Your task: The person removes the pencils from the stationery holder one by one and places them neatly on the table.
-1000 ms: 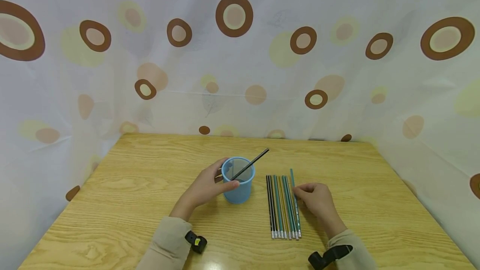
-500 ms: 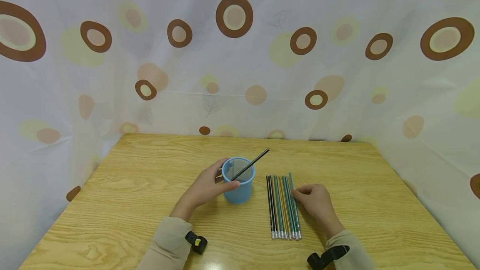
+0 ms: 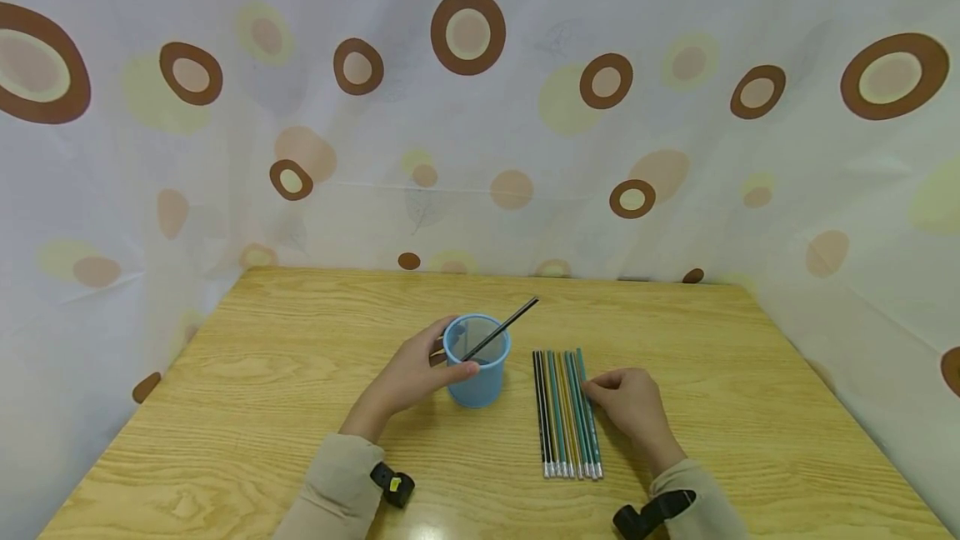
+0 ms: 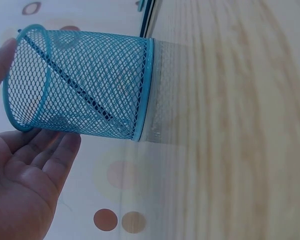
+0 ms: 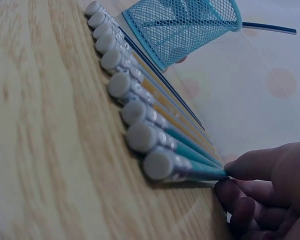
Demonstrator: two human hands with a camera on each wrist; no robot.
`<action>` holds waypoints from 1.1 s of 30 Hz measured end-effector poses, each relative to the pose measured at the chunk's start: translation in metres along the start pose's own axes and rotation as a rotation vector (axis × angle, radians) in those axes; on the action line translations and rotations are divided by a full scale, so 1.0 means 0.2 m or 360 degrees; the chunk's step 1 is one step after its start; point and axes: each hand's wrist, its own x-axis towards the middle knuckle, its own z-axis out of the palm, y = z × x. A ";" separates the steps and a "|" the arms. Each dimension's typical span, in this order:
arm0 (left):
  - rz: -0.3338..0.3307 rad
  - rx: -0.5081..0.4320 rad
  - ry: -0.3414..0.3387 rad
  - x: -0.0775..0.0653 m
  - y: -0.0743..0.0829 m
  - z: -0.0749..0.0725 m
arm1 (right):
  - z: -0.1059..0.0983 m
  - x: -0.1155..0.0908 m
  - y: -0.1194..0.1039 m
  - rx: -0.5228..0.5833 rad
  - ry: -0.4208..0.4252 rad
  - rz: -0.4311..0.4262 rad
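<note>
A light-blue mesh pencil cup (image 3: 476, 390) stands upright on the table, a single dark pencil (image 3: 517, 315) leaning out over its right rim. My left hand (image 3: 405, 375) holds the cup from the left, thumb along the near rim and fingers behind. To its right lies a row of black, green and yellow pencils (image 3: 565, 415), silver-and-white eraser ends toward me. At the row's right edge, my right hand (image 3: 633, 402) pinches the outermost green pencil (image 5: 195, 171) between thumb and fingertips. This pencil lies close against its neighbour, its far end a little beyond the others.
The wood-grain table (image 3: 300, 315) runs back to a patterned white curtain (image 3: 480, 132) that also hangs at both sides. Each sleeve carries a black wrist camera, one on the left (image 3: 393, 484) and one on the right (image 3: 652, 515).
The outermost green pencil's far end has swung left against the row and slid slightly nearer, my right hand shifting a little left with it. My left hand and the cup have stayed put.
</note>
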 end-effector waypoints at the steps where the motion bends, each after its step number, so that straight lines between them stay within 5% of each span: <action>1: -0.0003 0.0003 0.0002 0.00 0.00 0.00 | 0.00 0.00 0.00 -0.0008 0.0001 -0.0002; 33: 0.0016 -0.0018 -0.0024 0.00 -0.01 -0.01 | -0.01 0.00 0.00 0.0040 0.0008 0.0020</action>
